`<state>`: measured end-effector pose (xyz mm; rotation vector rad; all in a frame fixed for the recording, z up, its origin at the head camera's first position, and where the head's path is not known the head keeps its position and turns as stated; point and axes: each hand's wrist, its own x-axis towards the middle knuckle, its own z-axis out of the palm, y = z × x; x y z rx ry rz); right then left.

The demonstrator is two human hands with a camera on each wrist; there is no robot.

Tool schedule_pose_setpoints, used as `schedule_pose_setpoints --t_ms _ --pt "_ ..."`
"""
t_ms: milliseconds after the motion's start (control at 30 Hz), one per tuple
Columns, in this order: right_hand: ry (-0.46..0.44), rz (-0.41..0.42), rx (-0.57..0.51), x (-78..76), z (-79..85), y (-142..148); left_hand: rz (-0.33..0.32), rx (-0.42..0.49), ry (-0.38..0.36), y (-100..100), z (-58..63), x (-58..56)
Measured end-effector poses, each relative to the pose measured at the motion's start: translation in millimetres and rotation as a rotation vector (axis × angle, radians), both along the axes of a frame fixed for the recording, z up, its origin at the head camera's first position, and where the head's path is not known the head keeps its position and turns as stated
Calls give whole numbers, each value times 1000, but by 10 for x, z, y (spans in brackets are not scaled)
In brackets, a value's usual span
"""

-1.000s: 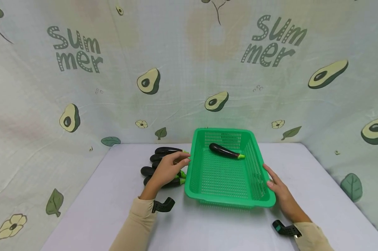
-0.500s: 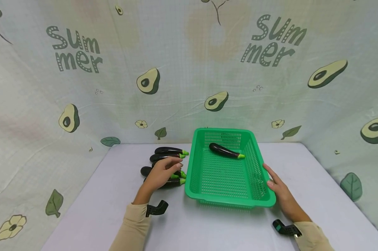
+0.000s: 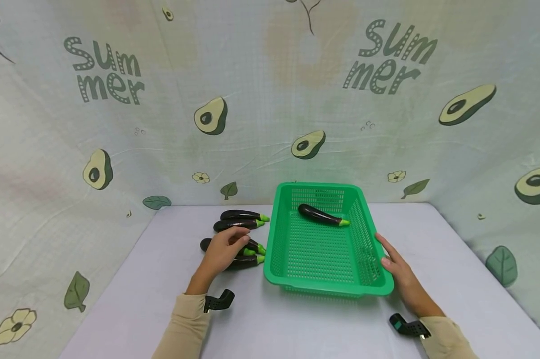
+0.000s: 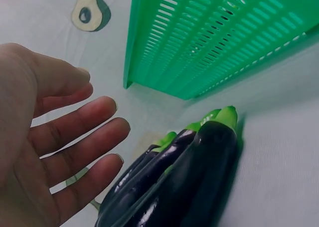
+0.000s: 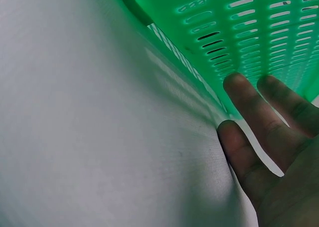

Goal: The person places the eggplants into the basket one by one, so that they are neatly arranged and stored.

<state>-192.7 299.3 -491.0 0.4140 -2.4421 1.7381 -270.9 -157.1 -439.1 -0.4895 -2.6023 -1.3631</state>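
Several dark purple eggplants (image 3: pixel 245 262) with green stems lie in a bunch on the table, left of the green basket (image 3: pixel 328 287). Over this bunch hovers my left hand (image 3: pixel 219 252), holding nothing. In the left wrist view its fingers (image 4: pixel 94 142) are spread and loosely bent, apart from the eggplants (image 4: pixel 199 162). One eggplant (image 3: pixel 319 216) lies inside the basket, towards its far end. My right hand (image 3: pixel 404 279) is at the basket's right rim. The right wrist view has its fingers (image 5: pixel 259 117) extended along the perforated basket wall (image 5: pixel 199 17).
A white cloth covers the table (image 3: pixel 270 329). Behind it hangs a pale curtain (image 3: pixel 252 65) printed with avocados, leaves and lettering. A black wrist mount sits on each forearm.
My left hand has drawn back from the basket's left rim, moving left and towards me over the eggplants. The right hand, the basket and the eggplant in it stay put.
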Motion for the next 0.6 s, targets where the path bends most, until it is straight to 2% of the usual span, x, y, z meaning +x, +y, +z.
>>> schedule_pose_setpoints --t_ms 200,600 --pt "0 0 -2 -4 2 2 18 -22 -1 -48 -41 12" --pt "-15 12 -4 11 29 1 -7 -36 -20 -231 -82 48"
